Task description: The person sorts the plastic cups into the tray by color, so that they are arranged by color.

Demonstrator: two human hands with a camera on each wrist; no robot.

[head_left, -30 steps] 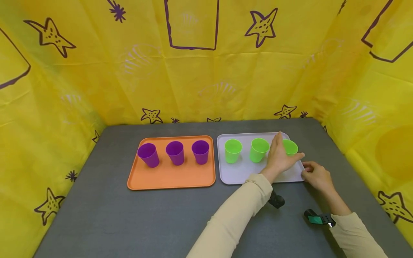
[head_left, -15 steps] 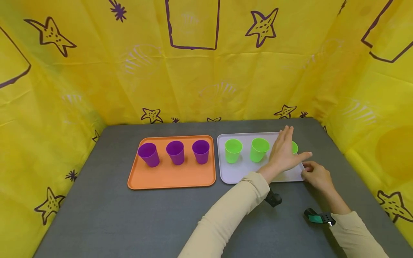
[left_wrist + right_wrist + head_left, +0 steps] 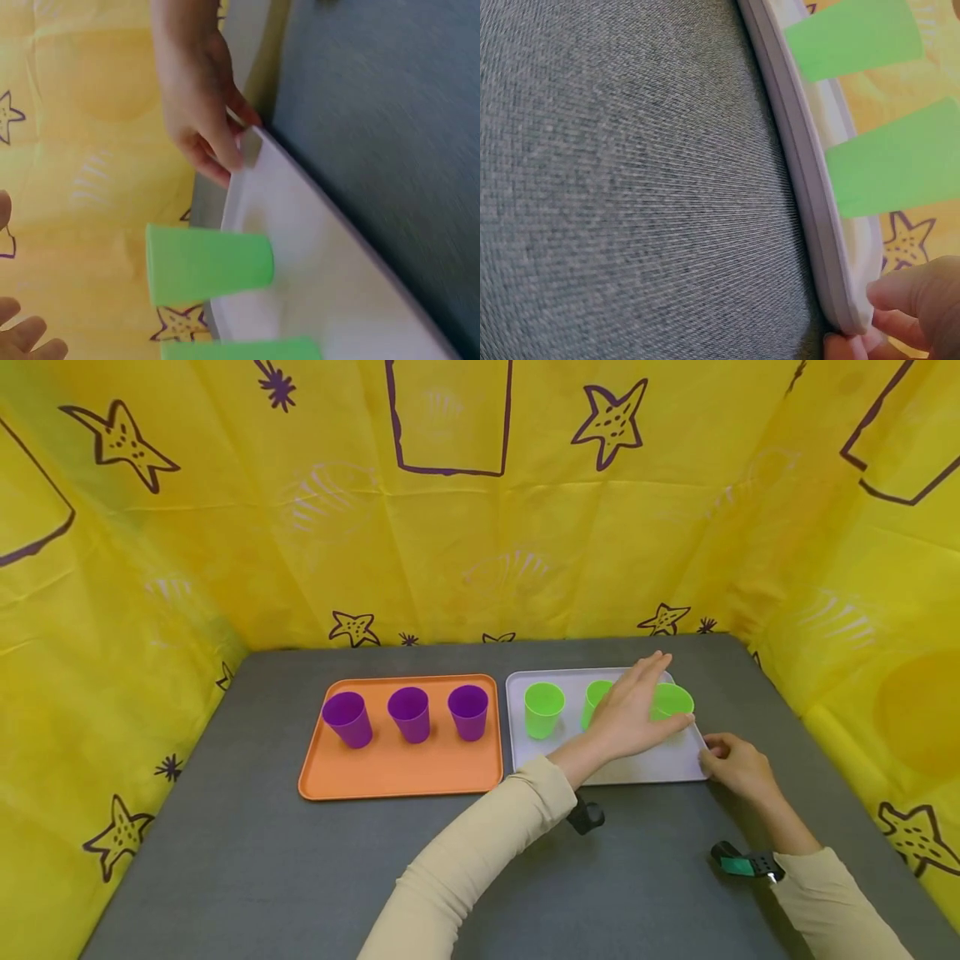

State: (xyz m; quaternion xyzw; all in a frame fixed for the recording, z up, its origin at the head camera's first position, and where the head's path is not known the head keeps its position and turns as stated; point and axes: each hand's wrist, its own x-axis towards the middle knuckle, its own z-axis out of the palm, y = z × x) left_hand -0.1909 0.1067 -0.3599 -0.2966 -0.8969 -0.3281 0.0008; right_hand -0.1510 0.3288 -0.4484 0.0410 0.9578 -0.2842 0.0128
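Observation:
Three green cups, among them a left one [image 3: 543, 710], a middle one [image 3: 595, 702] and a right one [image 3: 671, 700], stand upright on a pale lavender tray [image 3: 555, 764]. My left hand [image 3: 628, 718] is raised over that tray with straight fingers and thumb spread, covering part of the middle and right cups. Nothing is in its grasp; some of its fingertips [image 3: 26, 334] show in the left wrist view. My right hand [image 3: 738, 768] pinches the tray's near right corner between thumb and fingers, as the right wrist view shows with the thumb [image 3: 900, 289] over the rim.
Left of the lavender tray lies an orange tray [image 3: 405, 777] bearing three upright purple cups, the nearest one to it being the right cup [image 3: 468, 714]. Both rest on a dark grey tabletop [image 3: 300, 877]. Yellow patterned cloth [image 3: 435, 552] encloses the back and sides.
My left hand moved slightly right, then back to the left, uncovering more of the right green cup and hiding part of the middle one. My right hand kept its grip on the tray corner.

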